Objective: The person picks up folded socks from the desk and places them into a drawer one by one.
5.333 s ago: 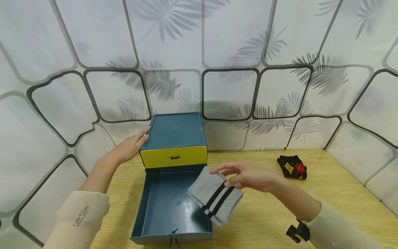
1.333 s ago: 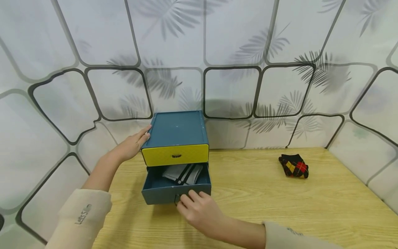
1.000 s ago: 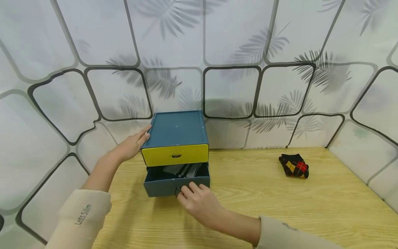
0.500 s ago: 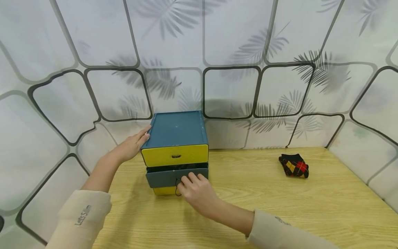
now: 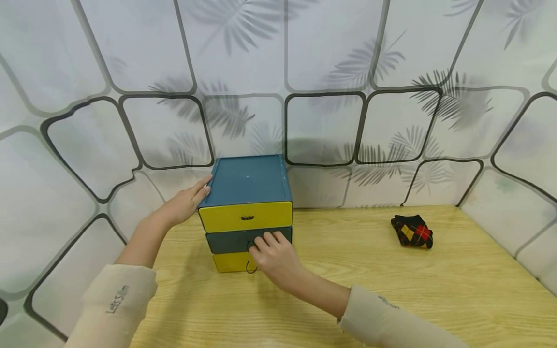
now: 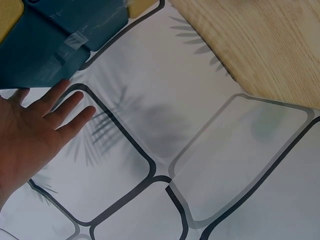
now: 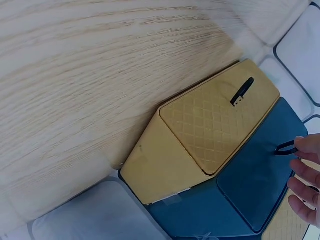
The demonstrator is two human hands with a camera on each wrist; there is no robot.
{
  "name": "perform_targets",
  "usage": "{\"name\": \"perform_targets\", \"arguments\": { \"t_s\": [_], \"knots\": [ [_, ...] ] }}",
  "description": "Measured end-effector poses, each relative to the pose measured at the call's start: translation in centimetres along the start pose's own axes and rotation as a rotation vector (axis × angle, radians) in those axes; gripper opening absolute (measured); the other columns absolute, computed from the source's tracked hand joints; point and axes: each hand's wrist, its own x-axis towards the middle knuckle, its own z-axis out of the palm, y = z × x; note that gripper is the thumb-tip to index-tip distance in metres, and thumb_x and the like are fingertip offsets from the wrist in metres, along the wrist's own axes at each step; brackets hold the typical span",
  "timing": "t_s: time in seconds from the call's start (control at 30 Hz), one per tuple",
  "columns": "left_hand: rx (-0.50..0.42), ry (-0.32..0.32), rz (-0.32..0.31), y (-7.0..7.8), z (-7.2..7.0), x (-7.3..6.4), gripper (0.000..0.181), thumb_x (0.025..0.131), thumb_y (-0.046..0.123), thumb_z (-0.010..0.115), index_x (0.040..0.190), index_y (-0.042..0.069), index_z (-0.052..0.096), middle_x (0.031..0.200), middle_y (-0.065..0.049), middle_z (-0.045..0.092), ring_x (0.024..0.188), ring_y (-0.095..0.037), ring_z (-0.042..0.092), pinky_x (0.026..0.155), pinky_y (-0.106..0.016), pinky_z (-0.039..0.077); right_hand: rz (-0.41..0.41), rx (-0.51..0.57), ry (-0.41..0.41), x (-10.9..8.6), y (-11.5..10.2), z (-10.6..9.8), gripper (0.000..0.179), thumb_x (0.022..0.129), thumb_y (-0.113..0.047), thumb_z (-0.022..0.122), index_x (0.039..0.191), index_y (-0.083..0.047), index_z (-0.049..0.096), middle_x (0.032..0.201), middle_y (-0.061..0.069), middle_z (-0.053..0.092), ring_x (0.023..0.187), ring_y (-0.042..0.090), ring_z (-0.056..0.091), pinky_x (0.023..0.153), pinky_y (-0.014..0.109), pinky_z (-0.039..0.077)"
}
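A three-drawer storage box [image 5: 250, 183] has yellow top and bottom drawer fronts and a blue middle drawer [image 5: 226, 242], which is pushed in flush. My right hand [image 5: 278, 261] is at the middle drawer front; in the right wrist view its thumb and fingers pinch the black loop handle [image 7: 286, 148]. My left hand [image 5: 180, 207] rests with straight fingers against the box's upper left edge. Spread fingers of that hand [image 6: 32, 137] show beside the blue side in the left wrist view. The grey striped sock is out of sight.
Folded black argyle socks [image 5: 411, 232] lie on the right of the wooden table [image 5: 357, 270]. A patterned wall covering [image 5: 326, 130] rises right behind the box. Another black loop [image 5: 251, 267] hangs at the yellow bottom drawer.
My right hand laid the grey striped sock in the blue drawer, then pushed the drawer in by its handle until it closed. The left hand has stayed on the box.
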Motion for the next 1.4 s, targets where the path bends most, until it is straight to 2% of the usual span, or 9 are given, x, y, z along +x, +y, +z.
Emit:
{"name": "perform_targets", "arguments": {
  "t_s": [0.1,0.23,0.4,0.53,0.6,0.8,1.0,1.13,1.4],
  "knots": [
    [0.001,-0.004,-0.003,0.0,0.0,0.0,0.056,0.086,0.049,0.016,0.133,0.023,0.000,0.135,-0.011,0.009,0.119,-0.033,0.008,0.088,-0.054,0.012,-0.022,0.001,0.032,-0.2,-0.3,0.1,0.028,0.087,-0.006,0.036,0.081,-0.012,0.063,0.081,0.003,0.054,0.069,0.019,0.048,0.063,0.029,0.039],
    [0.004,-0.010,-0.015,-0.1,0.0,0.0,0.056,0.086,0.050,0.016,0.133,0.024,0.000,0.134,-0.012,0.010,0.119,-0.034,0.009,0.088,-0.055,0.013,-0.157,0.045,0.113,-0.9,-1.2,0.6,0.038,0.090,-0.006,0.027,0.077,-0.015,0.062,0.074,-0.001,0.053,0.061,0.014,0.045,0.050,0.022,0.034],
    [0.011,-0.014,-0.018,0.1,-0.1,0.0,0.056,0.086,0.049,0.016,0.133,0.024,0.000,0.134,-0.012,0.010,0.119,-0.034,0.009,0.088,-0.055,0.012,-0.280,0.028,0.004,-2.2,-2.1,1.6,0.035,0.090,-0.008,0.027,0.082,-0.017,0.060,0.075,-0.004,0.053,0.062,0.010,0.045,0.046,0.019,0.027],
    [0.027,-0.014,-0.014,0.3,-0.2,0.0,0.055,0.086,0.048,0.016,0.133,0.024,-0.001,0.134,-0.012,0.011,0.119,-0.034,0.008,0.088,-0.054,0.011,-0.309,-0.088,-0.093,-2.9,-2.2,2.9,0.026,0.088,-0.008,0.035,0.087,-0.017,0.059,0.081,-0.003,0.054,0.067,0.010,0.047,0.051,0.020,0.032],
    [0.036,-0.011,-0.017,0.2,-0.2,0.0,0.055,0.086,0.048,0.015,0.133,0.023,-0.001,0.134,-0.013,0.011,0.119,-0.034,0.008,0.089,-0.054,0.010,-0.322,-0.132,-0.103,-3.0,-2.2,3.6,0.032,0.090,-0.005,0.028,0.085,-0.016,0.058,0.080,-0.002,0.053,0.066,0.011,0.046,0.050,0.020,0.032],
    [0.044,-0.001,-0.012,0.2,-0.1,0.0,0.056,0.086,0.048,0.016,0.133,0.022,0.000,0.134,-0.014,0.012,0.118,-0.035,0.009,0.088,-0.055,0.011,-0.269,-0.202,-0.001,-2.4,-2.1,4.5,0.046,0.089,0.000,0.015,0.073,-0.015,0.055,0.072,-0.001,0.053,0.062,0.013,0.049,0.046,0.020,0.035],
    [0.039,-0.008,-0.008,0.1,-0.1,0.0,0.056,0.086,0.048,0.015,0.133,0.023,0.000,0.134,-0.013,0.012,0.118,-0.034,0.010,0.089,-0.053,0.012,-0.271,-0.214,0.022,-1.9,-1.8,4.1,0.035,0.086,-0.001,0.033,0.069,-0.015,0.060,0.071,-0.002,0.055,0.062,0.012,0.050,0.044,0.019,0.036],
    [0.033,-0.006,-0.006,0.1,-0.1,0.0,0.056,0.086,0.048,0.016,0.133,0.022,0.000,0.134,-0.013,0.011,0.118,-0.034,0.010,0.089,-0.054,0.012,-0.306,-0.210,-0.004,-2.1,-1.7,4.0,0.037,0.087,-0.001,0.032,0.073,-0.016,0.062,0.075,-0.001,0.054,0.069,0.014,0.051,0.047,0.019,0.037],
    [0.026,-0.011,-0.011,0.1,-0.2,0.0,0.055,0.086,0.048,0.016,0.133,0.024,-0.001,0.134,-0.012,0.011,0.119,-0.034,0.010,0.089,-0.053,0.012,-0.351,-0.150,0.056,-2.5,-1.2,4.0,0.041,0.088,-0.001,0.030,0.070,-0.015,0.064,0.077,0.001,0.052,0.073,0.016,0.048,0.054,0.023,0.039]
  ]
}}
